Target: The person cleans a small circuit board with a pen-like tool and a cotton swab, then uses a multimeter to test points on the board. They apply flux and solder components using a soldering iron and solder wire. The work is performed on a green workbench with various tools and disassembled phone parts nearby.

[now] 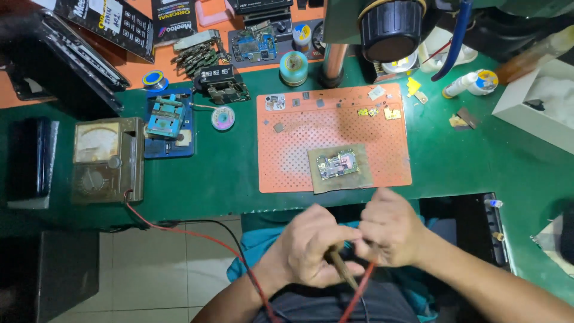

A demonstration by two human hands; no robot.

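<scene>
The left hand [311, 248] is curled tight around a thin brown probe [341, 268] that pokes out toward the near side. The right hand [391, 230] is closed too, and it grips a red probe [359, 290] just beside the first one. The 2 hands touch, low in the middle, over the person's lap. A red wire [191, 233] and a black wire [224, 230] run left to an old boxy meter [107, 158] with a round dial. Far from the hands, a small green circuit board [338, 164] lies flat on an orange rubber mat [287, 155] full of tiny holes. The table [227, 173] is green. Nothing blocks the board
</scene>
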